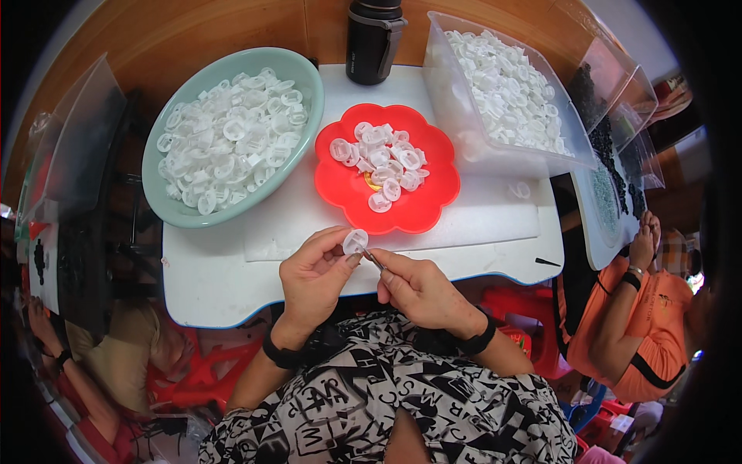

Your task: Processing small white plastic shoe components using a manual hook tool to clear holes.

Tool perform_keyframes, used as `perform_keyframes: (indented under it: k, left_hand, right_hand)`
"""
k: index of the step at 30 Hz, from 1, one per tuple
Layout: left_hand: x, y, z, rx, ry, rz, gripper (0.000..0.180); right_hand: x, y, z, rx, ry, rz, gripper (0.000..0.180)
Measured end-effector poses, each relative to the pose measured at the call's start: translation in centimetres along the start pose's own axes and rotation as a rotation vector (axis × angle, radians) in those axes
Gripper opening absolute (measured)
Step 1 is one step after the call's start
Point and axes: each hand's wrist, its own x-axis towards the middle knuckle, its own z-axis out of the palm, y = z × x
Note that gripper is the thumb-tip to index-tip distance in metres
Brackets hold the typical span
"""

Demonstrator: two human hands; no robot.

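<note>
My left hand (313,272) pinches a round, translucent white plastic piece (355,241) between thumb and fingers, just in front of the red plate. From the right, my right hand (427,292) grips a slim, dark metal tool (374,260), its tip against or very close to the piece. Whether it is tweezers or a blade I cannot make out. Beyond both hands lies a red flower-shaped plate (437,193) with a small heap of similar white pieces (380,158) and something yellow (371,182) partly under them.
A pale green basin (157,197) full of white pieces stands at left. At far right a clear plastic bin (510,159) holds more. A black bottle (374,42) stands behind the plate. A small black item (547,262) lies near the white table's (209,290) right edge. Other people sit on both sides.
</note>
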Motion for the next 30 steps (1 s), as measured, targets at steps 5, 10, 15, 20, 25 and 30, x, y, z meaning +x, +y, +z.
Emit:
perform_keyframes:
  k: [5, 10, 15, 20, 25, 30]
  left_hand:
    - [0.0, -0.8, 0.0, 0.032, -0.008, 0.107, 0.031]
    - [-0.1, -0.4, 0.4, 0.143, -0.006, 0.158, 0.031]
    - [-0.2, -0.6, 0.4, 0.229, 0.01, 0.186, 0.033]
    - [-0.1, -0.2, -0.2, 0.281, -0.03, 0.114, 0.032]
    - [-0.1, 0.2, -0.3, 0.124, -0.039, 0.061, 0.03]
    - [-0.2, 0.5, -0.3, 0.143, -0.083, 0.03, 0.03]
  right_hand:
    - [0.1, 0.7, 0.4, 0.025, 0.018, 0.008, 0.046]
    - [0.1, 0.7, 0.8, -0.12, 0.059, -0.103, 0.046]
    - [0.4, 0.9, 1.2, -0.356, 0.116, -0.23, 0.045]
    - [0.1, -0.3, 0.5, -0.726, 0.1, -0.199, 0.047]
    - [-0.7, -0.1, -0.5, -0.743, 0.226, -0.363, 0.036]
    - [-0.8, -0.7, -0.7, -0.773, 0.234, -0.373, 0.034]
